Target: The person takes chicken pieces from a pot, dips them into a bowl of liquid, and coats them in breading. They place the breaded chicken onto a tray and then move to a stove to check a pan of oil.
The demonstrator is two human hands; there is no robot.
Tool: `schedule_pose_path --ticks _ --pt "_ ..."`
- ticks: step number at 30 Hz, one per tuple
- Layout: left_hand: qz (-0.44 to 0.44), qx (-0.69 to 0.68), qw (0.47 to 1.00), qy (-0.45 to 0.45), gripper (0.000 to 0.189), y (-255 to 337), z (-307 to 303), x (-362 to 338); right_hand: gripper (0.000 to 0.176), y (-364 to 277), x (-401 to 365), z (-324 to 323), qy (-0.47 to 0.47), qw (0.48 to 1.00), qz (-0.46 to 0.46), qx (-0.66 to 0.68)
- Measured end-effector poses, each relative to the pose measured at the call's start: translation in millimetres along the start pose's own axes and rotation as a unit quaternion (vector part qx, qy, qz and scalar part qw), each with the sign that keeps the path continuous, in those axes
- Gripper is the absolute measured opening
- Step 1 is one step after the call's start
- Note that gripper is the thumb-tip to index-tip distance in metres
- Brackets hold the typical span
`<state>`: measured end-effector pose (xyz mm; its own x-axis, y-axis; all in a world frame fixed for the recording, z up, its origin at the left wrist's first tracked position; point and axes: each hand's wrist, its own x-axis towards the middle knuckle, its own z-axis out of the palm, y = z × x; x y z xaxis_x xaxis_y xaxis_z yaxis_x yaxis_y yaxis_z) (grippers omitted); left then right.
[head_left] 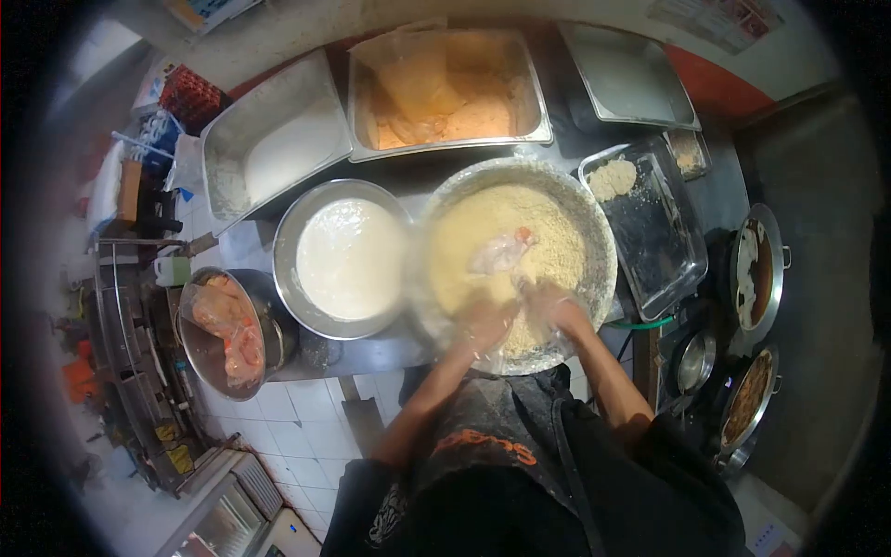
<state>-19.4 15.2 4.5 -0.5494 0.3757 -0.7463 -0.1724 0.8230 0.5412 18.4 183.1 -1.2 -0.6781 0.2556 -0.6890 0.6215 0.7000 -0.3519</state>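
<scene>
A large metal bowl (605,232) holds pale yellow flour or breading. A piece of raw meat (499,254), pinkish white and looking like chicken, lies on the flour (557,218) near the middle. Both hands reach into the bowl on the side nearest me. My left hand (487,323) is down in the flour at the near left, smeared by motion. To its right, my right hand (550,306) is also in the flour just below the meat, and its fingers are blurred. Whether either hand grips anything is hidden.
Left of the flour stands a bowl of white batter (348,258), then a pot (263,311) of raw meat in plastic. Metal pans (445,144) line the back. A clear tray (659,246) holding one coated piece (613,179) sits right, beside pans of oil (761,269).
</scene>
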Motion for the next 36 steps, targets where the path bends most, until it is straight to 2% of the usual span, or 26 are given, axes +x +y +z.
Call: schedule_pose_path --ticks 2,4,8,9,10,11,12,14,15,16,17,18,19,20,22,23,25,27,29,30,31,32,33,34,35,36 --pt "-0.010 -0.046 0.999 -0.001 0.086 5 -6 2 0.073 15 14 -8 -0.029 0.997 -0.015 0.074" --pt "0.006 -0.023 1.000 -0.004 0.080 13 -20 -19 0.059 31 19 -20 -0.043 0.996 -0.075 0.019" --pt "0.037 0.010 0.999 -0.006 0.072 30 -34 -41 0.048 26 5 -3 -0.013 0.991 -0.126 -0.048" --pt "-0.029 0.048 0.998 0.008 0.067 32 -23 -33 0.047 22 0 3 -0.002 0.989 -0.135 -0.063" --pt "-0.095 0.084 0.992 0.024 0.062 29 -14 -21 0.046 20 -4 7 -0.030 0.995 -0.089 0.043" --pt "-0.098 0.084 0.991 0.025 0.062 -4 5 -9 0.047 17 -9 11 -0.061 0.986 -0.040 0.150" --pt "0.028 -0.192 0.980 0.039 0.060 -54 31 3 0.049 13 -11 12 -0.089 0.963 0.010 0.255" --pt "0.149 -0.450 0.879 0.049 0.059 -65 25 -2 0.052 -3 -18 -24 -0.167 0.968 0.089 0.162" --pt "0.304 -0.094 0.912 0.258 0.062 -63 19 -7 0.050 23 -7 -9 -0.080 0.977 -0.021 0.195" --pt "0.367 0.103 0.867 0.322 0.063 -49 8 -10 0.046 14 -9 -11 0.031 0.979 -0.095 0.180" --pt "0.405 0.280 0.766 0.414 0.065 -35 -3 -12 0.042 4 -11 -13 0.159 0.964 -0.164 0.139" --pt "0.357 0.107 0.846 0.381 0.065 -18 -9 -7 0.039 -5 -14 -15 0.282 0.932 -0.209 0.085" --pt "0.296 -0.069 0.893 0.333 0.065 -6 -13 0 0.037 -18 -3 -32 0.279 0.916 -0.286 0.045" --pt "0.297 -0.070 0.893 0.332 0.065 -3 -16 15 0.036 -27 8 -43 0.274 0.891 -0.361 0.002" --pt "0.324 0.187 0.857 0.353 0.072 -3 -14 43 0.032 -38 25 -39 0.273 0.899 -0.338 -0.043" --pt "0.325 0.188 0.857 0.353 0.072 4 -17 41 0.028 -41 32 -34 0.272 0.905 -0.317 -0.086" --pt "0.228 0.220 0.928 0.195 0.079 20 -24 40 0.028 -34 36 -28 0.255 0.910 -0.312 -0.099" --pt "0.230 0.217 0.935 0.162 0.081 20 -25 36 0.027 -26 38 -26 0.232 0.917 -0.304 -0.112" --pt "0.228 0.212 0.942 0.125 0.082 14 -26 32 0.032 -37 19 -43 0.078 0.978 -0.175 -0.082" --pt "0.239 0.177 0.948 0.110 0.083 10 -30 31 0.032 -43 8 -55 0.076 0.978 -0.176 -0.083" --pt "0.251 0.142 0.953 0.096 0.085 9 -33 29 0.035 -49 -3 -71 0.067 0.988 -0.128 -0.057" --pt "0.249 0.140 0.953 0.098 0.085 11 -36 29 0.039 -50 -7 -80 0.058 0.995 -0.081 -0.030" --pt "0.224 0.093 0.953 0.183 0.085 12 -39 29 0.039 -34 13 -72 0.056 0.995 -0.081 -0.030" --pt "0.196 0.046 0.944 0.263 0.085 11 -38 27 0.043 -5 45 -52 0.143 0.982 -0.105 0.067" --pt "0.193 0.047 0.946 0.257 0.085 4 -32 31 0.046 -1 50 -47 0.186 0.969 -0.111 0.117" --pt "0.131 0.274 0.867 0.394 0.081 -8 -22 46 0.049 2 55 -42 0.228 0.952 -0.121 0.165"
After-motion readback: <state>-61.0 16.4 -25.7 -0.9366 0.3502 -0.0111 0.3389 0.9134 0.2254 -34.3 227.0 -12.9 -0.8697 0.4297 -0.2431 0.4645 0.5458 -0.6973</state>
